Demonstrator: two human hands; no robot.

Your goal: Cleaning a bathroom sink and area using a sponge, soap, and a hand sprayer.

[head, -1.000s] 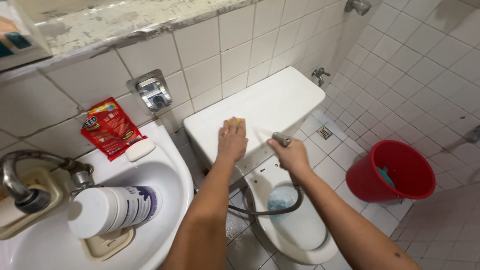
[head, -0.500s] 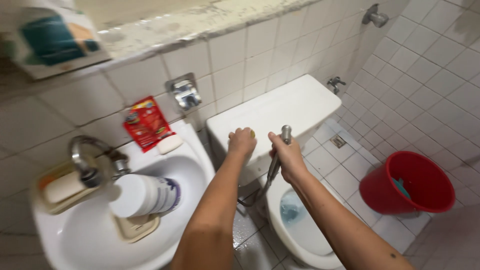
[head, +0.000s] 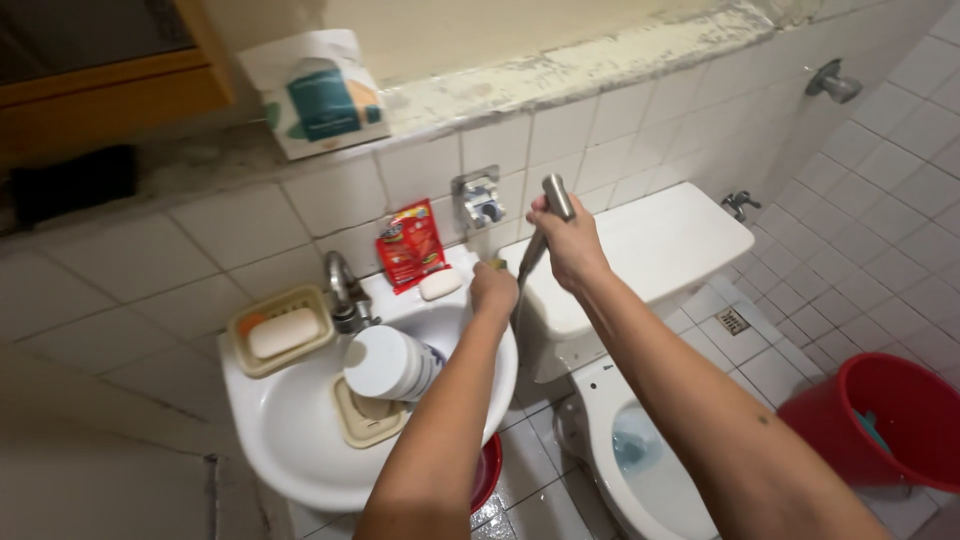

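While we look down over both arms, the metal bidet sprayer (head: 556, 196) stands head-up in our right hand (head: 572, 245), the fingers wrapped tight around its handle so that this grip is closed on it; its grey hose (head: 527, 265) drops from under the fist toward the sink's edge. The sprayer is raised in front of the tiled wall, just right of the metal wall holder (head: 478, 199) and above the near corner of the toilet tank lid (head: 665, 240). Our left hand (head: 494, 291) is curled into a fist over the rim of the white sink (head: 300, 440), and a sliver of yellow sponge (head: 497, 264) shows at the knuckles, so that grip is closed on the sponge.

Half a second ago both hands were at the front edge of the tank lid, the sprayer held lower beside the left fist; now the right hand has lifted it toward the wall holder, and the left hand has moved off the tank to the sink.

Around them lie a white soap bar (head: 440, 284), a red packet (head: 410, 245) leaning on the tiles, a white bottle (head: 392, 363) on its side in the sink, the tap (head: 343, 290), and a red bucket (head: 885, 420) on the floor beside the toilet bowl (head: 640, 470).
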